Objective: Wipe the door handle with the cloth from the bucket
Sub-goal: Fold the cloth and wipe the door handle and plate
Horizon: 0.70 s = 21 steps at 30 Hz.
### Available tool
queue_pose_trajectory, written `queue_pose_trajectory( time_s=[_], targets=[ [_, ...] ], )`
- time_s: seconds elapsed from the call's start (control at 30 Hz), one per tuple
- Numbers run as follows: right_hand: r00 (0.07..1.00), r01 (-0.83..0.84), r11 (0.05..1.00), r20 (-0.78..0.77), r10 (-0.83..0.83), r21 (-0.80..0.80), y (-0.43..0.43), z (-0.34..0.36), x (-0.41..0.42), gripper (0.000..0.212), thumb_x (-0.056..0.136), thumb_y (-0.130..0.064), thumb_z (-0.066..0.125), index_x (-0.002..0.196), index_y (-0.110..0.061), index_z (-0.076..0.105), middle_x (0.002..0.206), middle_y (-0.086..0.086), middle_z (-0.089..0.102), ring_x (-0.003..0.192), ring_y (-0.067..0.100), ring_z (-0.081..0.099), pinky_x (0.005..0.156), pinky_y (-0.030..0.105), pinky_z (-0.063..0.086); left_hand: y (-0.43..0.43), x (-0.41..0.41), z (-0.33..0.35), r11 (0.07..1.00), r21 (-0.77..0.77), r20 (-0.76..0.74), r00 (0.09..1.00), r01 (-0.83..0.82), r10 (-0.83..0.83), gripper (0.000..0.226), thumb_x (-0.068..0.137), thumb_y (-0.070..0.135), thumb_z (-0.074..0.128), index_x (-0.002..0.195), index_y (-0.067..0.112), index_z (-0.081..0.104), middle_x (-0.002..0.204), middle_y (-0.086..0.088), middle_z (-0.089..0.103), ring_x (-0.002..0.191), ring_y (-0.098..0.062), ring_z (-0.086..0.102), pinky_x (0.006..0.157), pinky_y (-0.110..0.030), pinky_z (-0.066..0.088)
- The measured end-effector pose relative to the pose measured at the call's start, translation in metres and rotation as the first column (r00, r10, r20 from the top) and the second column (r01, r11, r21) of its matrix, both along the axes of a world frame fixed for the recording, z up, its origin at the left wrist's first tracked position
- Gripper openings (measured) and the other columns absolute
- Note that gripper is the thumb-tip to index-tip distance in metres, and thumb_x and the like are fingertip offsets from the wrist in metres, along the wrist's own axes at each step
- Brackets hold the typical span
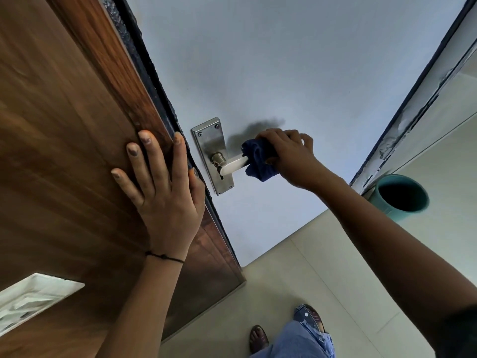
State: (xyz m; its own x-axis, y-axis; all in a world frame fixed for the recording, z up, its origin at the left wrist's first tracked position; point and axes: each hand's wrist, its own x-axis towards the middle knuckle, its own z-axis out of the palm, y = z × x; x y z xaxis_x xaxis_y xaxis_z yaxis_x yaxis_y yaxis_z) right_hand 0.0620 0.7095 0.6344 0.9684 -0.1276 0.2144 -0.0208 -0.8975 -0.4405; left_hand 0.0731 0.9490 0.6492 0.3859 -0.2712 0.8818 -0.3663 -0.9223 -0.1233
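Cloth [259,161] wraps the lever handle's [233,165] outer end.
Right hand [289,157] grips it closed; left hand [160,187] presses flat, fingers spread, on the wooden panel [64,125] beside.

Around the door handle [233,164] the pale door face [296,73] lies bare from twelve to three o'clock, so that side gives open passage. At nine o'clock the dark door edge [154,81] and the wooden panel [59,125] close things off, and the left hand [160,187] lies flat across that edge, fingers spread. The right hand [289,156] with the cloth [258,161] covers the lever's outer end at three o'clock. Toward four o'clock the teal bucket [398,197] stands on the tiled floor [296,280] against the frame [413,99]. At six o'clock the floor is open down to the feet [259,339].
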Motion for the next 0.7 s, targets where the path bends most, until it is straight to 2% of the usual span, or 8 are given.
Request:
queue_pose_trajectory(
  time_s=[0.07, 0.17, 0.23, 0.33, 0.43, 0.5, 0.6, 0.7],
  targets=[
    [0.999, 0.048, 0.987, -0.031, -0.044, 0.150, -0.006, -0.002, 0.001, 0.048, 0.087, -0.014, 0.053, 0.132, -0.029, 0.042, 0.136, -0.009, 0.047, 0.123, 0.022, 0.036, 0.106, 0.040, 0.016, 0.000, 0.000, 0.001, 1.000, 0.007, -0.008, 1.000, -0.003, 0.003, 0.070, 0.095, 0.022, 0.050, 0.151, 0.019, 0.009, 0.147, -0.022, 0.017, 0.146, -0.029, -0.009, 0.116, -0.043, -0.014],
    [0.996, 0.053, 0.904, -0.082, -0.020, 0.424, -0.014, -0.014, 0.001, 0.049, 0.089, -0.017, 0.053, 0.135, -0.028, 0.039, 0.125, -0.006, 0.053, 0.118, 0.022, 0.045, 0.108, 0.043, 0.029, 0.000, 0.000, 0.001, 1.000, 0.003, -0.009, 1.000, -0.011, 0.011, 0.071, 0.095, 0.022, 0.051, 0.151, 0.019, 0.009, 0.147, -0.021, 0.017, 0.145, -0.019, -0.019, 0.116, -0.044, -0.013],
    [0.999, 0.005, 0.694, -0.028, 0.021, 0.720, -0.010, -0.025, -0.003, 0.046, 0.092, -0.013, 0.052, 0.136, -0.020, 0.039, 0.127, 0.000, 0.055, 0.120, 0.022, 0.050, 0.106, 0.043, 0.040, 0.000, 0.000, 0.000, 1.000, -0.003, -0.001, 1.000, -0.011, 0.011, 0.071, 0.094, 0.022, 0.051, 0.151, 0.019, 0.008, 0.147, -0.022, 0.017, 0.145, -0.019, -0.019, 0.116, -0.044, -0.012],
    [0.999, -0.032, 0.255, 0.033, 0.001, 0.967, 0.011, -0.040, -0.009, 0.037, 0.099, -0.008, 0.044, 0.136, -0.012, 0.040, 0.128, 0.003, 0.056, 0.114, 0.012, 0.055, 0.094, 0.026, 0.045, -0.001, 0.000, 0.000, 1.000, -0.001, 0.001, 1.000, -0.006, 0.006, 0.070, 0.094, 0.021, 0.049, 0.151, 0.018, 0.009, 0.146, -0.023, 0.017, 0.147, -0.028, -0.012, 0.116, -0.044, -0.013],
    [0.999, -0.010, -0.179, 0.004, -0.034, 0.984, 0.041, -0.046, -0.010, 0.027, 0.101, -0.015, 0.038, 0.123, -0.026, 0.048, 0.106, -0.011, 0.064, 0.091, 0.002, 0.061, 0.084, 0.026, 0.042, -0.001, -0.001, 0.001, 1.000, 0.010, 0.001, 1.000, -0.005, 0.005, 0.067, 0.094, 0.020, 0.049, 0.151, 0.016, 0.014, 0.145, -0.024, 0.018, 0.138, -0.037, 0.002, 0.116, -0.044, -0.012],
    [0.998, -0.019, -0.369, -0.002, -0.055, 0.929, 0.054, -0.047, -0.009, 0.022, 0.101, -0.019, 0.038, 0.112, -0.030, 0.053, 0.097, -0.011, 0.064, 0.087, 0.007, 0.057, 0.087, 0.034, 0.038, -0.001, -0.002, 0.001, 1.000, 0.008, 0.000, 1.000, -0.010, 0.010, 0.066, 0.095, 0.020, 0.048, 0.151, 0.016, 0.014, 0.145, -0.025, 0.018, 0.143, -0.036, -0.005, 0.116, -0.044, -0.012],
    [0.996, -0.060, -0.522, 0.016, -0.087, 0.851, 0.070, -0.042, -0.010, 0.020, 0.101, -0.021, 0.039, 0.106, -0.029, 0.056, 0.104, -0.005, 0.061, 0.097, 0.014, 0.054, 0.092, 0.039, 0.037, -0.001, -0.002, 0.001, 1.000, 0.010, -0.006, 1.000, -0.014, 0.014, 0.067, 0.095, 0.021, 0.046, 0.151, 0.018, 0.010, 0.145, -0.025, 0.018, 0.143, -0.035, -0.006, 0.116, -0.044, -0.014],
    [0.998, -0.061, -0.558, 0.032, -0.062, 0.828, 0.090, -0.038, -0.011, 0.019, 0.101, -0.021, 0.040, 0.106, -0.027, 0.057, 0.107, -0.002, 0.062, 0.102, 0.016, 0.054, 0.091, 0.039, 0.040, -0.001, -0.001, 0.002, 1.000, 0.009, -0.002, 1.000, -0.013, 0.013, 0.067, 0.095, 0.021, 0.047, 0.151, 0.018, 0.011, 0.144, -0.025, 0.018, 0.143, -0.034, -0.002, 0.116, -0.043, -0.014]
  ],
)
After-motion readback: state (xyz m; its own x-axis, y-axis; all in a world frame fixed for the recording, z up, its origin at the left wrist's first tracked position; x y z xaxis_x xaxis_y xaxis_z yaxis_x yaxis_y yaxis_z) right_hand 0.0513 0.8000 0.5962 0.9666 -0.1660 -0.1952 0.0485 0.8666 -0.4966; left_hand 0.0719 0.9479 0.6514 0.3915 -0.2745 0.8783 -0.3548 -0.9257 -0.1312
